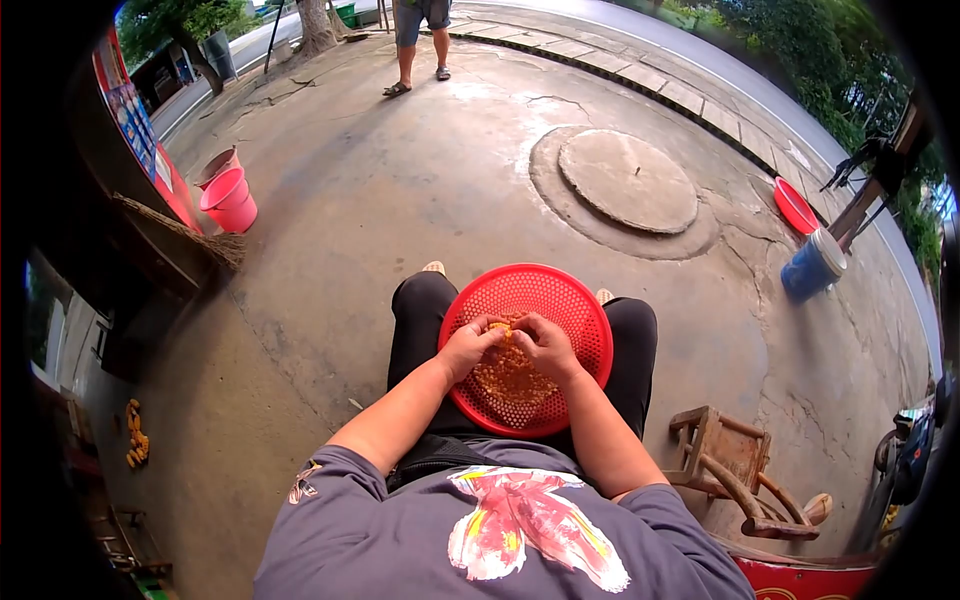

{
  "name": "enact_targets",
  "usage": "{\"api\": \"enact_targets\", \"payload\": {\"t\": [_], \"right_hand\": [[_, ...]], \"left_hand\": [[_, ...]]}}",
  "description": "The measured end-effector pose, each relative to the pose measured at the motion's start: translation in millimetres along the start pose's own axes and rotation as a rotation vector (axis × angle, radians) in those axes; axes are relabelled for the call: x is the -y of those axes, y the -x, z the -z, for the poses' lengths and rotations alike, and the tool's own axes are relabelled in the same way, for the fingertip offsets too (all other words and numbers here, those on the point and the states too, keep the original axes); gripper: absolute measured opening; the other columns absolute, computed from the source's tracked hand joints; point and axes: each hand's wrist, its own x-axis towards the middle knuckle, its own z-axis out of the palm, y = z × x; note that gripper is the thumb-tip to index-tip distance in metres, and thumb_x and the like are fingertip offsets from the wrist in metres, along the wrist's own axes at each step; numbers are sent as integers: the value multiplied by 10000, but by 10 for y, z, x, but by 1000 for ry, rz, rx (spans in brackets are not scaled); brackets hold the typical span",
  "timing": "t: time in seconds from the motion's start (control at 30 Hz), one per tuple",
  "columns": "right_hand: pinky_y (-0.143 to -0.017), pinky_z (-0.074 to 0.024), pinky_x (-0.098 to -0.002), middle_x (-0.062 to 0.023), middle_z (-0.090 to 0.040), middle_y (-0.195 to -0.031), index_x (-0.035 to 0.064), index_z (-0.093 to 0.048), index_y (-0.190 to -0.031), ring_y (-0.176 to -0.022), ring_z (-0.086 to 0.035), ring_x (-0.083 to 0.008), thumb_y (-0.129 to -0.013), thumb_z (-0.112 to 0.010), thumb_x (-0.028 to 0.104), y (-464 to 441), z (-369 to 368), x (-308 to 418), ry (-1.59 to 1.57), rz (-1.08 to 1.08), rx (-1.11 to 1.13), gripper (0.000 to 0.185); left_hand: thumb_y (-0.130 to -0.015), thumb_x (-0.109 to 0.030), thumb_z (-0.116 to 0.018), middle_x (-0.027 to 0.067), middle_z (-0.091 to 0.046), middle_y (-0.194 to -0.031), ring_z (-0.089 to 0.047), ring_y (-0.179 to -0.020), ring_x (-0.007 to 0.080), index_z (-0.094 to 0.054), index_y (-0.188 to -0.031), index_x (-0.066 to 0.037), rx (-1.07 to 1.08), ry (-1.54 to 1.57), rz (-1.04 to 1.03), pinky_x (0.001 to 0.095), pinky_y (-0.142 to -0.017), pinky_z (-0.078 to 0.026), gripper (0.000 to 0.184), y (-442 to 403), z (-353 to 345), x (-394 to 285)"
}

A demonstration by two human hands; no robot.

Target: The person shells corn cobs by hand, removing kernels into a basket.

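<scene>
A red perforated plastic basket point(520, 283) rests across my lap, between my thighs. Loose orange-yellow corn kernels point(515, 378) lie in its lower middle. Above them, my left hand point(474, 346) and my right hand point(546, 346) meet with bent fingers, closed around a small orange-yellow corn cob point(503, 331). My fingers cover much of the cob. Both thumbs point inward over it.
Corn cobs point(136, 435) lie on the concrete at left, near a pink bucket point(230, 205) and a broom point(225, 246). A wooden chair point(735, 460) stands at right; a blue bucket point(812, 265) and red basin point(795, 206) are farther off. Another person point(420, 40) stands ahead.
</scene>
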Motion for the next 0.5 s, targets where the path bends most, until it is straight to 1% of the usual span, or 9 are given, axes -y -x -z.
{"api": "enact_targets", "payload": {"t": [0.07, 0.1, 0.17, 0.27, 0.3, 0.37, 0.4, 0.47, 0.5], "right_hand": [[-701, -487, -320, -137, -628, -848, -3, -597, -949, -778, -616, -233, -852, -620, 117, 13, -20, 47, 67, 61, -43, 156], [-701, -487, -320, -137, -628, -848, -3, -597, -949, -778, -616, -233, -852, -620, 117, 14, -32, 62, 67, 62, -44, 156], [-694, -486, -357, -173, -619, -843, 0, -589, -933, -774, -614, -301, -859, -590, 113, 13, -53, 93, 176, 92, -67, 135], [-683, -482, -387, -196, -610, -823, 3, -583, -914, -762, -608, -342, -860, -571, 115, 42, -69, 219, 222, 56, -129, 125], [-683, -482, -387, -196, -610, -823, 3, -583, -914, -762, -608, -342, -860, -571, 115, 46, -72, 191, 220, 54, -130, 125], [-695, -484, -342, -172, -603, -815, 7, -572, -917, -751, -606, -298, -868, -569, 115, 34, -78, 75, 316, 50, -162, 119], [-695, -484, -342, -172, -603, -815, 7, -572, -917, -751, -606, -298, -868, -569, 115, 27, -82, 26, 314, 49, -163, 119], [-686, -481, -322, -140, -617, -806, 2, -579, -920, -736, -608, -240, -880, -554, 110, 17, -80, -65, 270, 22, -159, 118], [-686, -481, -322, -140, -617, -806, 2, -579, -920, -736, -608, -240, -880, -554, 110, 20, -74, -39, 271, 23, -161, 118]], "left_hand": [[-928, -251, -553, -3, -590, -944, -554, -750, 75, -529, -1157, -86, 2, -6, 12, 226, -645, -478, 284, -2, 5, 0], [-930, -257, -550, -3, -591, -945, -555, -750, 76, -529, -1159, -82, 3, -11, 24, 223, -645, -477, 290, -4, 7, 2], [-932, -263, -546, -1, -592, -948, -558, -758, 77, -531, -1156, -78, 7, -36, 18, 221, -647, -476, 291, -30, 35, 44], [-935, -271, -539, 1, -595, -953, -563, -776, 78, -539, -1147, -72, 10, -74, 7, 216, -651, -477, 290, -83, 58, 89], [-937, -274, -536, 0, -597, -955, -565, -785, 78, -544, -1140, -70, 7, -86, 4, 214, -653, -478, 288, -68, 46, 77], [-933, -279, -544, 1, -591, -923, -556, -752, 78, -547, -1127, -71, 24, -87, -6, 220, -631, -473, 285, -34, -8, 72], [-928, -285, -551, 3, -584, -892, -546, -719, 79, -551, -1113, -71, 42, -87, -18, 226, -609, -468, 282, -17, -34, 59], [-930, -285, -548, 3, -585, -894, -546, -722, 78, -548, -1117, -72, 33, -65, -6, 223, -609, -465, 283, -12, -29, 55], [-932, -285, -544, 3, -586, -896, -546, -724, 77, -546, -1120, -73, 22, -42, 2, 220, -609, -462, 284, -12, -33, 40]]}}
